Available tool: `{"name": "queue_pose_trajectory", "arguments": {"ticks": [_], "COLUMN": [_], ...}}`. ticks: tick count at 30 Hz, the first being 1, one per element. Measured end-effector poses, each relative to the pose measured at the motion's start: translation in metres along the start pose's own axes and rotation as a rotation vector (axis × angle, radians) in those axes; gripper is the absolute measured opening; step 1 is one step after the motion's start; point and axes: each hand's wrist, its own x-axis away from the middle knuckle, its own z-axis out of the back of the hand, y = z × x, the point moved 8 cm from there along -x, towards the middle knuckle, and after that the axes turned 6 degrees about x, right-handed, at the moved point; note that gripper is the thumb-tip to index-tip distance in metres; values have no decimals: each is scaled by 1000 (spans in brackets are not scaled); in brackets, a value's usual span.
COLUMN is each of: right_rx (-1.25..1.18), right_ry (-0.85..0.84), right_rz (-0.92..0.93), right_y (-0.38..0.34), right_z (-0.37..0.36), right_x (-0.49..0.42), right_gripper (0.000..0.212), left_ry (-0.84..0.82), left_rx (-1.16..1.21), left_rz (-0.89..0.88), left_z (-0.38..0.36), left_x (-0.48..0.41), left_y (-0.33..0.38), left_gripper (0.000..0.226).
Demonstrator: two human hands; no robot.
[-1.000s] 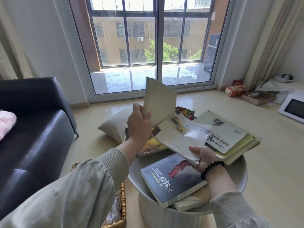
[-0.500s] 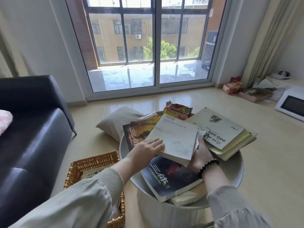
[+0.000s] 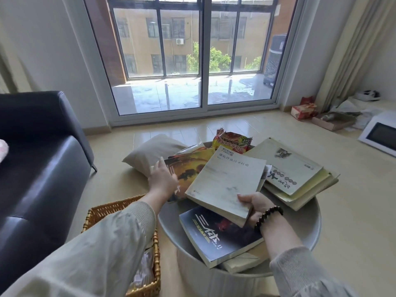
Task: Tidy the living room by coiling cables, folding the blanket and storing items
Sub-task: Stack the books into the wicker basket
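Living-room floor; round grey table taken as reference. Left of it: wicker basket. At its left rim, left hand touches orange book — grip cannot be told. Over its centre, right hand clasps pale book, thumb on top — partly over dark book. At its right rim: stacked books.

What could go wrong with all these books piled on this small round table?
The right hand grips the pale book only by one corner, so it may slip. The yellowish stack overhangs the table rim and could slide off. The dark book has a corner at the near rim too.
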Motion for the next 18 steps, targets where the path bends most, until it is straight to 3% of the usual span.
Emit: {"name": "queue_pose_trajectory", "arguments": {"ticks": [3, 7, 11, 16, 18], "right_rx": [-3, 11, 60, 146, 161], "right_ry": [16, 17, 37, 106, 112], "right_rz": [-25, -32, -15, 41, 61], "right_y": [2, 5, 4, -1, 0], "right_z": [2, 1, 3, 8, 8], "right_x": [-2, -1, -5, -10, -15], "right_gripper": [17, 17, 16, 17, 13], "left_ry": [-32, -162, -156, -253, -286], "left_rx": [-66, -257, -424, -394, -322], "left_rz": [100, 58, 66, 71, 78], "left_z": [-2, -9, 6, -2, -2], "left_x": [-13, -30, -42, -32, -28], "left_y": [-6, -7, 1, 3, 2], "left_gripper": [71, 75, 64, 68, 60]}}
